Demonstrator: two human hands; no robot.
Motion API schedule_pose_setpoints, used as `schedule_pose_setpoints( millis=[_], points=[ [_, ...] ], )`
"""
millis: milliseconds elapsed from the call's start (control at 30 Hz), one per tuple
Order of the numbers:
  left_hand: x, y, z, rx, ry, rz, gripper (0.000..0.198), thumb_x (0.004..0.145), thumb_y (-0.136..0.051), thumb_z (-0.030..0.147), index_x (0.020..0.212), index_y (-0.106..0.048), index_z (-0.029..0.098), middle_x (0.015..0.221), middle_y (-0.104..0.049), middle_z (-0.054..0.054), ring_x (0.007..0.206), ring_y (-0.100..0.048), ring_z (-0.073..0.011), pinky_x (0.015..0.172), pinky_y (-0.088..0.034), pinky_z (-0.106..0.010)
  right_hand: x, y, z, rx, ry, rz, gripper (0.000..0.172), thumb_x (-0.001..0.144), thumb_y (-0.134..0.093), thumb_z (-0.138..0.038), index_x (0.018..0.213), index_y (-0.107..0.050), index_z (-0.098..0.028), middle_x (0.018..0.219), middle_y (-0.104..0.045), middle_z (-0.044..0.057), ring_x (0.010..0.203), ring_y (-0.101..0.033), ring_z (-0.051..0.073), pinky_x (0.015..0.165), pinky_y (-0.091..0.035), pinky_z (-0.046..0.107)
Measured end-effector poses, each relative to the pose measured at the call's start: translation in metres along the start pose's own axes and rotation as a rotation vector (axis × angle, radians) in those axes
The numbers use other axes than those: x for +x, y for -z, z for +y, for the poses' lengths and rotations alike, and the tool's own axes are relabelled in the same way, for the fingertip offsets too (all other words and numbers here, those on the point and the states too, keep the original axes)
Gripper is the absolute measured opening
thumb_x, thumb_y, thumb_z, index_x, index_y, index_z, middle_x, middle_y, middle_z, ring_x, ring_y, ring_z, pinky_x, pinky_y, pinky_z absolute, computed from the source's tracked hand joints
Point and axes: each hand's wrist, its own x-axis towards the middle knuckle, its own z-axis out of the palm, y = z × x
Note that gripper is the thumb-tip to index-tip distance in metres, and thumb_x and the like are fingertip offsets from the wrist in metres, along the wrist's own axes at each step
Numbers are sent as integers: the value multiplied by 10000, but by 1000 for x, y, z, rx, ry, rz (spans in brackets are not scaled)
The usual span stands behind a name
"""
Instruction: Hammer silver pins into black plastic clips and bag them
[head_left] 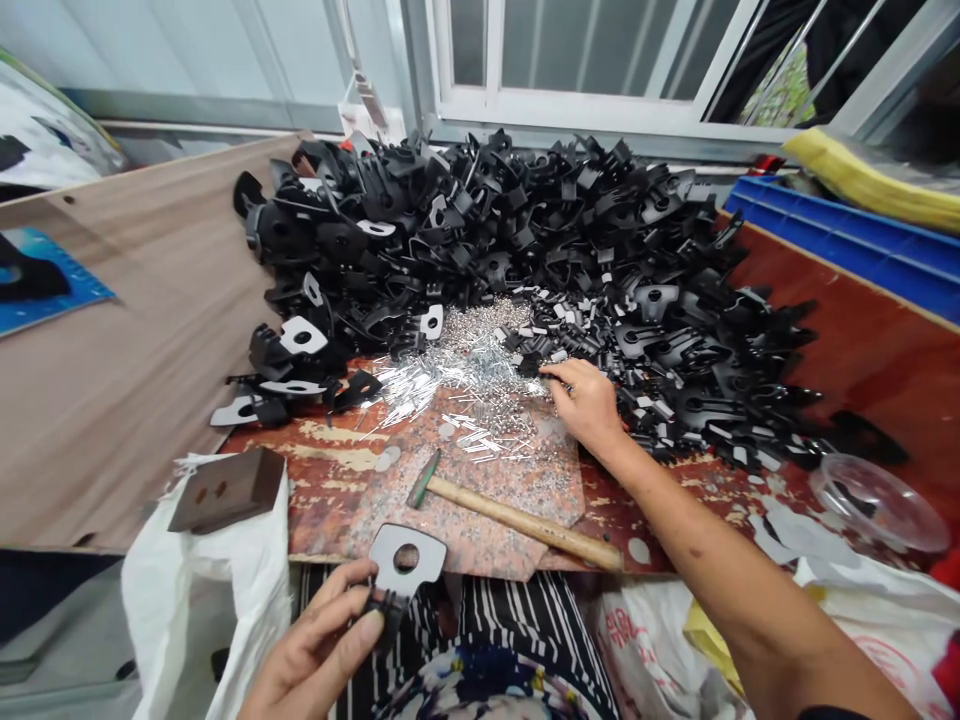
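Note:
Near my lap, my left hand [322,640] grips a black plastic bracket [406,558] with a pale grey flat face and a round hole, its dark clip end between thumb and fingers. My right hand [589,405] stretches over the table, thumb and fingertips pinched at the edge of the small black clips [577,325]. What sits in that pinch is hidden. Loose metal pins [412,385] and small shiny metal bits [487,320] lie left of those fingertips. A hammer [510,515] with a wooden handle rests between my hands on a speckled stone slab [555,480].
A large heap of black plastic brackets [480,215] covers the back of the table. On the left are a wooden board [150,260] and a dark brown block [229,490] on a white sack [195,600]. A clear round tub [879,505] and blue crate [847,230] stand right.

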Motion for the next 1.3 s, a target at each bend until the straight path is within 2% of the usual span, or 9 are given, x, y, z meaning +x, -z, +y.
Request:
schedule_pose_setpoints(
  millis=[100, 233, 367, 533, 800, 900, 1033, 1167, 1300],
  points=[
    [5, -8, 13, 20, -22, -73, 406, 658, -821, 628, 709, -783, 227, 1311, -615, -95, 1362, -453, -371, 937, -569, -354, -30, 15, -46, 211, 7, 75, 237, 894, -579, -153, 1014, -758, -252, 981, -763, 18, 936, -679, 201, 1015, -481, 451],
    [10, -31, 32, -63, 11, -345, 316, 733, -803, 519, 721, -767, 205, 1273, -542, -97, 1199, -526, -329, 730, -611, -306, -71, 23, -110, 447, 103, -34, 265, 856, -598, -102, 992, -744, -276, 936, -773, -26, 859, -709, 173, 1138, -374, 551],
    [11, -54, 39, -259, -16, -491, 285, 804, -753, 482, 819, -795, 200, 1112, -511, -86, 956, -552, -226, 631, -587, -257, -96, 14, -136, 489, 130, 2, 247, 854, -621, -105, 1007, -727, -268, 901, -775, -16, 898, -714, 190, 1166, -306, 599],
    [4, -60, 32, -370, -71, -522, 253, 882, -697, 419, 851, -791, 186, 1029, -497, -65, 870, -523, -170, 633, -562, -215, -107, 6, -139, 523, 122, 13, 298, 837, -626, -77, 1037, -720, -277, 874, -773, -35, 888, -723, 189, 1203, -225, 605],
    [1, -52, 23, -333, -93, -457, 299, 862, -710, 438, 797, -755, 149, 984, -466, -39, 691, -537, -107, 515, -540, -195, -119, 10, -148, 686, 95, -175, 354, 882, -568, -113, 1148, -694, -311, 968, -756, 1, 916, -699, 210, 1154, -324, 586],
    [6, -54, 17, -284, -114, -408, 305, 831, -729, 459, 808, -750, 155, 1087, -484, -53, 607, -550, -76, 471, -534, -210, -126, 10, -154, 813, -102, -266, 308, 916, -503, -200, 1133, -713, -262, 999, -743, 45, 916, -688, 219, 997, -499, 466],
    [11, -51, 17, -156, -122, -353, 318, 835, -712, 468, 761, -739, 160, 1371, -482, -114, 661, -568, -111, 454, -511, -221, -121, 11, -143, 850, -152, -435, 321, 900, -481, -200, 1077, -748, -231, 941, -756, 40, 908, -684, 210, 939, -516, 383],
    [12, -38, 25, -107, -32, -518, 260, 893, -647, 434, 892, -759, 200, 1020, -661, -59, 625, -525, -121, 589, -485, -238, -96, 11, -108, 432, -62, -389, 277, 924, -509, -192, 1025, -762, -244, 815, -737, 20, 803, -650, 199, 842, -476, 359],
    [7, -34, 29, -64, -59, -561, 256, 893, -645, 407, 797, -749, 194, 802, -603, -20, 689, -557, -156, 706, -486, -272, -69, 0, -73, -204, 67, -251, 160, 939, -586, -258, 886, -712, -174, 796, -699, 76, 801, -602, 232, 870, -375, 414]
  ],
)
